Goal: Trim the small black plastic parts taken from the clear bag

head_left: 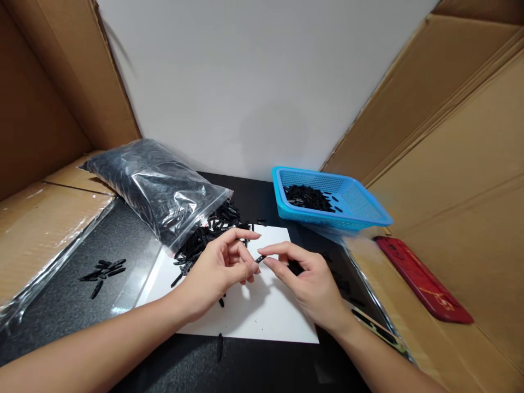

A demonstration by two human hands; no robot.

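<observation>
Clearly, everything turns on the slant of one small black piece (pixel 261 258), held up in the gap between the two hands, above the white paper (pixel 278 325); its long axis runs obliquely, the lower end toward the left hand (pixel 216 272), the upper end toward the right hand (pixel 311 275); neither hand is clearly the nearer, since fingertips of both meet at it. The right hand grasps the piece, thumb and forefinger pinched about its upper end, so that from this grip the piece points left and slightly down toward the wearer; the left hand has its thumb at the lower end, its forefinger stretched out above and apart from the piece; whether those left fingers truly clasp it or merely steady it, I cannot tell. Behind the left hand, and nearer to it than to the right, the pile (pixel 198 243) spills onto the paper's far left corner, beside the bag (pixel 164 188); the blue basket (pixel 347 220), with more pieces inside, stands beyond the right hand.
</observation>
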